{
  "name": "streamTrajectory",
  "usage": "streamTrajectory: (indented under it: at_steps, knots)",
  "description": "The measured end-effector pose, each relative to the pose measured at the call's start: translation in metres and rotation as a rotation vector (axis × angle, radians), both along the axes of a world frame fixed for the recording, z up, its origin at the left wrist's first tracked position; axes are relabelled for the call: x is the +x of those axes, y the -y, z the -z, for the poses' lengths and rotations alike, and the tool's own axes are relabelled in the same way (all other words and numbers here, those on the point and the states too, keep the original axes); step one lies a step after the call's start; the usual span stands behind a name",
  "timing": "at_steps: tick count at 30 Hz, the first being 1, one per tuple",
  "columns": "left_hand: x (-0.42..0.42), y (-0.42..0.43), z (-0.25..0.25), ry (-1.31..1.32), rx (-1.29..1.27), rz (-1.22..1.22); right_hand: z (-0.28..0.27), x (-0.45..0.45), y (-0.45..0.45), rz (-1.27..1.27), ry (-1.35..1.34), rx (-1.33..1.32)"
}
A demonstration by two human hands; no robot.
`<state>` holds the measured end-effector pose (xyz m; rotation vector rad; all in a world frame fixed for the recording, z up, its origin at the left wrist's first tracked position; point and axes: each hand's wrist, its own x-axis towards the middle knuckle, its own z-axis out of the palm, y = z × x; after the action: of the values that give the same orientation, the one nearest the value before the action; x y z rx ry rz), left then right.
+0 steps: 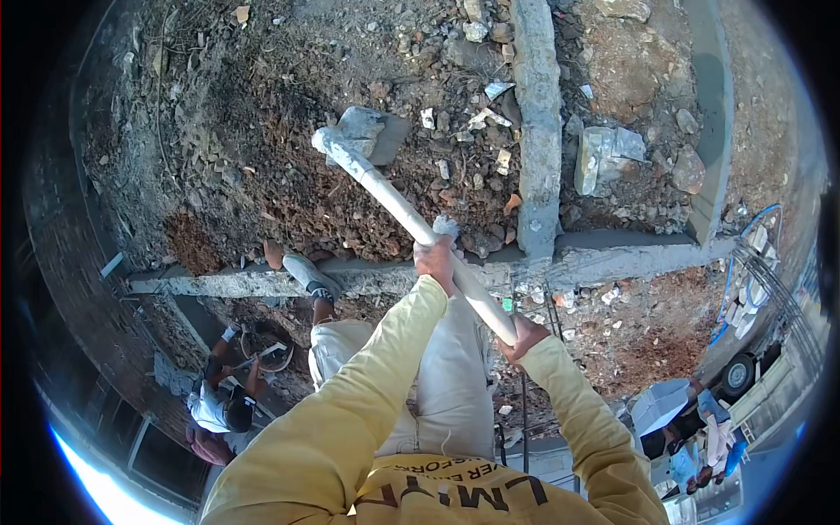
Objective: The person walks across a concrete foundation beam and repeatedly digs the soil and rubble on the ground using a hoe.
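A hoe with a long pale handle (394,203) runs diagonally in front of me, its grey metal blade (360,133) over rubble and reddish soil. My left hand (436,262) is wrapped round the middle of the handle. Near the handle's lower end, my right hand (527,339) grips it too. Stones and broken pieces lie around the blade. One of my shoes (306,273) rests by the concrete beam (236,285).
Another concrete beam (538,131) runs away from me, with a large block (608,157) to its right. A co-worker (229,407) holds a tool at lower left. Several people and a wheel (738,374) are at lower right, near rebar and a blue hose.
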<state>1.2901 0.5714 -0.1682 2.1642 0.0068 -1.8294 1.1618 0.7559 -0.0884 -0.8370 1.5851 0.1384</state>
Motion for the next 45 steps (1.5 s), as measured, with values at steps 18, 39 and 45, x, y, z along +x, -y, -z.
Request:
streamTrajectory:
  at_steps: [18, 39, 45]
  knots:
    - [0.051, 0.013, 0.055, -0.061, 0.133, 0.277, -0.010, 0.074, 0.078, -0.032, -0.101, -0.050]
    - [0.395, 0.462, -0.005, 0.446, -0.585, 0.316, 0.061, 0.427, 0.505, 0.140, 0.084, -0.309]
    - [0.525, 0.570, 0.072, 0.803, -0.546, 0.660, 0.209, 0.602, 0.640, 0.562, 0.594, -0.393]
